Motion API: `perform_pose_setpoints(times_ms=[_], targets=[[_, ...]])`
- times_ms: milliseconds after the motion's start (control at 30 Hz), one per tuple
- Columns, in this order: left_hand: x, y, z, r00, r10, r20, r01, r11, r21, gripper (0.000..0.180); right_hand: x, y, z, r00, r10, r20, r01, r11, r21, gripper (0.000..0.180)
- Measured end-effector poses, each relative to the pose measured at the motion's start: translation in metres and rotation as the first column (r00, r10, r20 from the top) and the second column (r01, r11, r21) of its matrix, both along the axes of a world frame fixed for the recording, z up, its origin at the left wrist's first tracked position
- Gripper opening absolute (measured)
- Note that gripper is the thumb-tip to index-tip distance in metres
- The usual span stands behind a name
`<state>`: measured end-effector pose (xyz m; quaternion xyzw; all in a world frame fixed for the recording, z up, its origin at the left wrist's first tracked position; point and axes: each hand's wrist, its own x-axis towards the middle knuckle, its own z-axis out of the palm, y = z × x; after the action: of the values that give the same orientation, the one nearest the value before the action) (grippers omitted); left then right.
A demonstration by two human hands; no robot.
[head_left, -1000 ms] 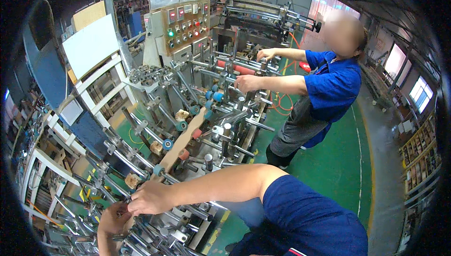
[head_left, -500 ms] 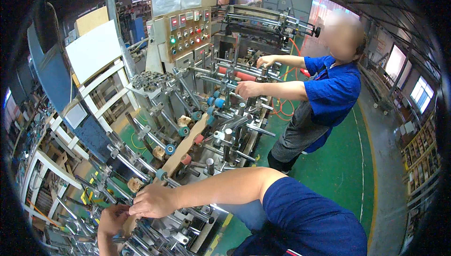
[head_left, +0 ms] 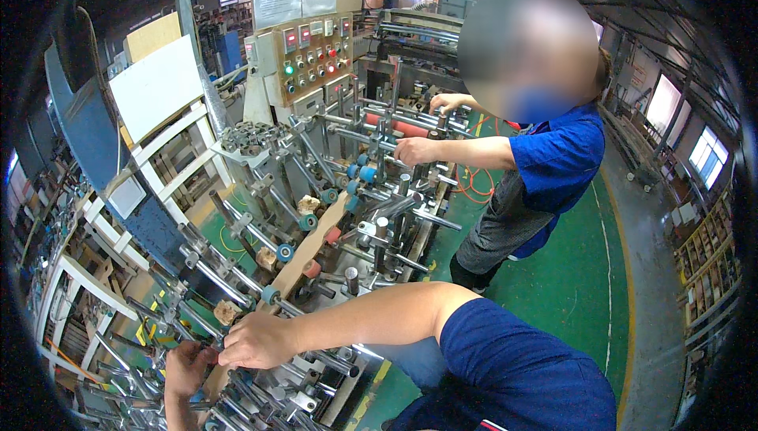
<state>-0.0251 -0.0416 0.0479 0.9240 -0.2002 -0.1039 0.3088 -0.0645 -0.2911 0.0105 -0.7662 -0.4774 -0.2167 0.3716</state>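
A long wood-coloured strip (head_left: 304, 261) with wavy edges runs lengthwise through the machine between rows of small rollers. At its near end, on the lower left, my right hand (head_left: 259, 341) is closed, its fingers bent down over the line of the strip. Just left of it, my left hand (head_left: 186, 369) is closed too, fingers curled and fingertips almost meeting the right hand's. Whatever the fingers pinch is hidden. Beside the right hand are a blue roller (head_left: 270, 294) and a tan, rough block (head_left: 227, 312).
Metal rods and clamps crowd around both hands. Across the machine's far part, a co-worker in blue (head_left: 553, 143) reaches over a red roller (head_left: 403, 126). A control panel (head_left: 316, 56) with lit buttons stands behind. A white board (head_left: 156, 87) leans at the left; green floor (head_left: 545, 312) lies right.
My left hand has shifted very slightly, and its fingers have turned a little beside the right hand. My right hand stays almost in place. The co-worker's hands remain over the far rods.
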Motion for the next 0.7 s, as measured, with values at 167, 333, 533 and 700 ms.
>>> perform_pose_setpoints(times_ms=[167,333,533,700], targets=[[0.020,0.027,-0.031,0.986,-0.015,0.164,0.014,1.000,0.006,0.015,0.003,0.002,-0.008,1.000,-0.014,-0.016,0.012,0.995,-0.098,0.012],[0.020,0.020,-0.023,0.976,0.014,0.217,-0.007,0.999,-0.034,0.016,0.005,0.000,-0.019,0.999,-0.028,-0.043,0.018,0.977,-0.211,0.016],[0.018,0.016,-0.030,0.944,-0.043,0.328,0.062,0.997,-0.046,0.014,0.005,0.007,-0.018,0.997,-0.001,-0.073,-0.015,0.978,-0.210,0.019],[0.000,-0.008,-0.007,0.981,-0.086,0.171,0.091,0.996,-0.016,0.013,0.010,0.007,-0.022,1.000,0.024,0.003,-0.023,0.997,-0.077,0.017]])
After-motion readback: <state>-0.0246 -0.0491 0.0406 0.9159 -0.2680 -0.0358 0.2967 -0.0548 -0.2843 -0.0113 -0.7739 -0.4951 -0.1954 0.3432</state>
